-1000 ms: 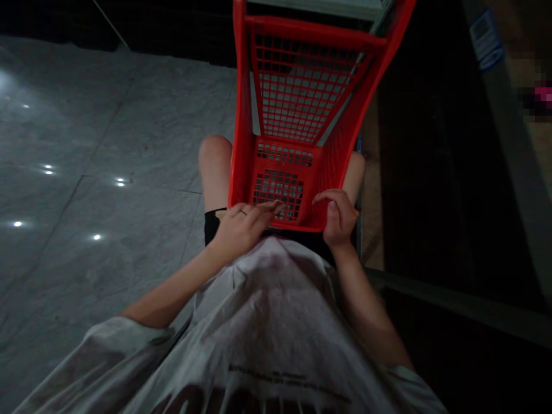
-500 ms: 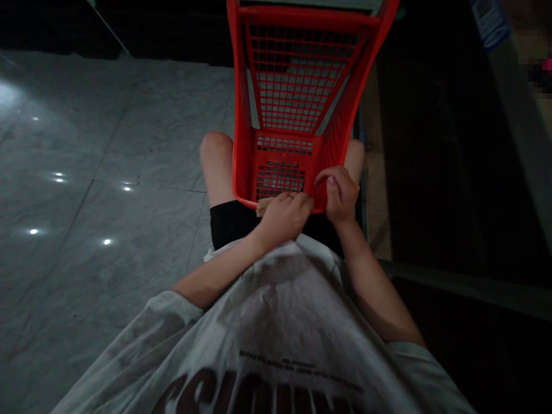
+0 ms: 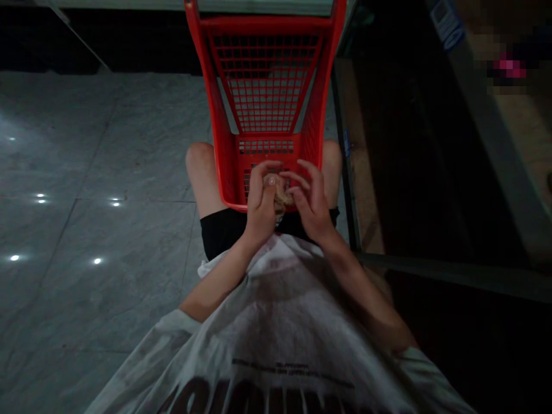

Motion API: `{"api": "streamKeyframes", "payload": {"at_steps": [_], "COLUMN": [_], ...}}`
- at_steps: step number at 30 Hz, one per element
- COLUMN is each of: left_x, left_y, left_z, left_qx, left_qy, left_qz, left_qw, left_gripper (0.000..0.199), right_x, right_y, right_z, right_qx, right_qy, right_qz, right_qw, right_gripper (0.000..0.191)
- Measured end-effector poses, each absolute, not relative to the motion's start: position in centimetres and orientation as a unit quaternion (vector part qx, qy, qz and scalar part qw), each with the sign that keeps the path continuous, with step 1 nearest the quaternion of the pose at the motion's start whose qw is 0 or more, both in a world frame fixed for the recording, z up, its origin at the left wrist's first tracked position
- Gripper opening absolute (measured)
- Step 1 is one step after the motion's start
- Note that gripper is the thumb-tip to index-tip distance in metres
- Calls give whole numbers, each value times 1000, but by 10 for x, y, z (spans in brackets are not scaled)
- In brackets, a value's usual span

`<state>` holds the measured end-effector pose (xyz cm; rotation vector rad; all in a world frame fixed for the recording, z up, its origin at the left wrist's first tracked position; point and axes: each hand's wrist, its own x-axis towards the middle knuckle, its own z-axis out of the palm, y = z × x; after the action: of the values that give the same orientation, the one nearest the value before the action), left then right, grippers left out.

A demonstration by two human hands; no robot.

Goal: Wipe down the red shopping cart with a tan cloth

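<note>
Over the near end of a red plastic shopping basket (image 3: 222, 167), my left hand (image 3: 261, 210) is closed around a small tan, twisted bundle (image 3: 282, 198). Its material is too dim to make out, and a shiny clear bit shows at its top. My right hand (image 3: 314, 210) faces it from the other side, fingers spread and curved. The thumb and fingertips are close to the bundle's right edge; whether they touch it I cannot tell. The basket tilts toward me between my knees, its slotted floor and far grid wall showing.
Grey tiled floor (image 3: 107, 230) with light reflections lies to the left. Along the right runs a dark recess with a wooden edge (image 3: 366, 172) and a metal frame. A blue and white label (image 3: 446, 23) is at the upper right. A pale ledge (image 3: 267, 7) crosses behind the basket.
My left hand has turned upright, bringing the tan bundle up from the basket's near rim into view between both hands. My right hand has opened its fingers toward it. The view has shifted right.
</note>
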<state>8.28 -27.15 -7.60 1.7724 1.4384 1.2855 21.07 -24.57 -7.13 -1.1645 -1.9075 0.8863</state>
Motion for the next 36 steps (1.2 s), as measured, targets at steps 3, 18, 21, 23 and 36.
{"api": "streamKeyframes", "payload": {"at_steps": [3, 18, 21, 23, 36], "left_x": [80, 16, 18, 17, 18], "left_y": [-271, -271, -273, -275, -274], "left_z": [-65, -88, -86, -82, -81], "left_qx": [646, 742, 746, 749, 741], "left_qy": [527, 639, 649, 651, 669], "left_qz": [488, 202, 148, 120, 53], "left_qw": [257, 24, 17, 23, 18], "left_gripper": [44, 29, 32, 34, 36], "right_x": [201, 222, 234, 251, 274], "right_y": [-270, -283, -271, -255, -181], "right_z": [-70, -78, -85, -88, -85], "right_qx": [-429, -456, -433, -394, -390], "right_qy": [-713, -855, -863, -870, -824], "right_qz": [416, 62, 66, 85, 71], "right_qw": [366, 238, 251, 286, 405], "right_gripper": [67, 44, 44, 51, 34]}}
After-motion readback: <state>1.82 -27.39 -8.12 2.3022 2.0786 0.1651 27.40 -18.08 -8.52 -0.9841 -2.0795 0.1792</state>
